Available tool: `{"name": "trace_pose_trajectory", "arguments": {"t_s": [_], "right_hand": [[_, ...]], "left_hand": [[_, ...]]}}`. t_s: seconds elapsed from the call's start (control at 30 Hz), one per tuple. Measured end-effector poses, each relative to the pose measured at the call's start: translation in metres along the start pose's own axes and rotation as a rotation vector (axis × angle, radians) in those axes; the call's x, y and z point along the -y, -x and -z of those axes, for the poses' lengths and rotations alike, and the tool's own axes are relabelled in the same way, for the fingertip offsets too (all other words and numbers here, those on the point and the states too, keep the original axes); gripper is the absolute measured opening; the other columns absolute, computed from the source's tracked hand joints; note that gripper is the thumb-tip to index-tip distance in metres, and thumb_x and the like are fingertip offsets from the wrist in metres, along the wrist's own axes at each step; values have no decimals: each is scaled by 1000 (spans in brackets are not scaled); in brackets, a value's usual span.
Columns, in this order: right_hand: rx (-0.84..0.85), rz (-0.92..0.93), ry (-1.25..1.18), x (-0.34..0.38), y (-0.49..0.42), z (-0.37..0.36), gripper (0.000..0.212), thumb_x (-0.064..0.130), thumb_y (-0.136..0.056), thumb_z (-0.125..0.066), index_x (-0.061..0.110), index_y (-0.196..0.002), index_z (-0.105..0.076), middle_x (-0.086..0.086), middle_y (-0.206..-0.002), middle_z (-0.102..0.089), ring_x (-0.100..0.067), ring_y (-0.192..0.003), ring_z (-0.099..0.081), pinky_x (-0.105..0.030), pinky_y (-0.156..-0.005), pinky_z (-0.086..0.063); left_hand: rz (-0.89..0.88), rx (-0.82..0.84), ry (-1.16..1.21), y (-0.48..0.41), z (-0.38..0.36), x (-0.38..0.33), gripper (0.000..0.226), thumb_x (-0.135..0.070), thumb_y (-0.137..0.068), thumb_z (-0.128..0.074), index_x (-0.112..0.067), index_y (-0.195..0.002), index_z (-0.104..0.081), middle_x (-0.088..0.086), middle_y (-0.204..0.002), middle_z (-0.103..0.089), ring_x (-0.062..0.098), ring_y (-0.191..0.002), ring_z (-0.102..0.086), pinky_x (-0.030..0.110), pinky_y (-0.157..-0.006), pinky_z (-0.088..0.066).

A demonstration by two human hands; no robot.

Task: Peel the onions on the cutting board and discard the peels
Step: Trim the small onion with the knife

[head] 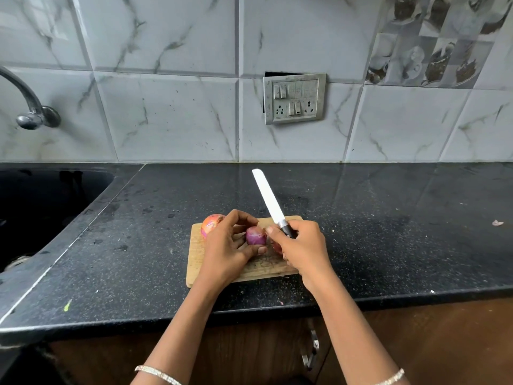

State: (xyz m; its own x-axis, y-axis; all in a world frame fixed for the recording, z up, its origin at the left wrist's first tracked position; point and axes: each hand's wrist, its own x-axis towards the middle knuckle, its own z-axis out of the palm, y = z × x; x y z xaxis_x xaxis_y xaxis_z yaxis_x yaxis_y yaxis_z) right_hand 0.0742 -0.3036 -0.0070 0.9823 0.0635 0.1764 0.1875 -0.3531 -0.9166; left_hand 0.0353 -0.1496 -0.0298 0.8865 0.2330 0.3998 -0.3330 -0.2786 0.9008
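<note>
On a pale wooden cutting board (pixel 194 259) near the black counter's front edge, a purple peeled onion (pixel 255 235) is gripped by the left hand (pixel 230 245); a white-bladed knife (pixel 268 200) is clasped in the right hand (pixel 301 250). Behind the left hand, an unpeeled orange-pink onion (pixel 210 224) is seen.

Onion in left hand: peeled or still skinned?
Looks mostly peeled: the onion in the left hand shows smooth, glossy purple flesh. Its hidden far side: cannot tell.

Third onion (pixel 277 246) mostly hidden; faucet (pixel 26 101) cropped
</note>
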Motion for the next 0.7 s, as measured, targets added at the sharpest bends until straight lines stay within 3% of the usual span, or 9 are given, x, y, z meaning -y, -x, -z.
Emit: {"name": "trace_pose_trajectory", "arguments": {"t_s": [0.1, 0.23, 0.4, 0.53, 0.7], "right_hand": [[119, -102, -211, -1, -9, -4, 19, 21, -84, -82, 4, -85, -74, -4, -56, -54, -13, -45, -47, -21, -38, -32], [197, -102, -317, -1, -12, -4, 9, 11, -89, -77, 10, -82, -72, -1, -53, -53, -10, -44, -44, -19, -35, -27], [227, -71, -324, -4, -13, -6, 13, 18, -96, -69, 6, -101, -73, -7, -65, -55, -9, -49, -48, -18, -37, -28], [244, -44, -343, -8, -12, -7, 9, 16, -93, -73, 9, -98, -74, -6, -66, -56, -8, -49, -49, -17, -37, -29], [145, -8, -292, -12, -12, -11, 12, 16, -96, -70, 4, -94, -72, 1, -55, -54, -5, -44, -47, -14, -41, -33]], "left_hand": [[13, 10, 32, 0, 1, 2, 54, 12, -66, -88, -13, -104, -58, 5, -110, -67, 6, -100, -68, 20, -85, -56], [27, 15, 59, 0, 2, 5, 56, 12, -67, -87, -13, -107, -57, 5, -113, -66, 2, -102, -67, 20, -86, -56], [8, 12, 31, -3, 1, 6, 57, 9, -67, -89, -14, -109, -58, 4, -114, -67, 8, -105, -68, 23, -89, -57], [-8, 8, 9, -4, 1, 8, 58, 7, -67, -89, -20, -107, -57, 3, -114, -66, 12, -107, -68, 26, -91, -57], [-26, -1, -97, -4, 1, 9, 52, -2, -70, -91, -24, -107, -63, -2, -114, -68, 11, -107, -68, 33, -93, -59]]}}
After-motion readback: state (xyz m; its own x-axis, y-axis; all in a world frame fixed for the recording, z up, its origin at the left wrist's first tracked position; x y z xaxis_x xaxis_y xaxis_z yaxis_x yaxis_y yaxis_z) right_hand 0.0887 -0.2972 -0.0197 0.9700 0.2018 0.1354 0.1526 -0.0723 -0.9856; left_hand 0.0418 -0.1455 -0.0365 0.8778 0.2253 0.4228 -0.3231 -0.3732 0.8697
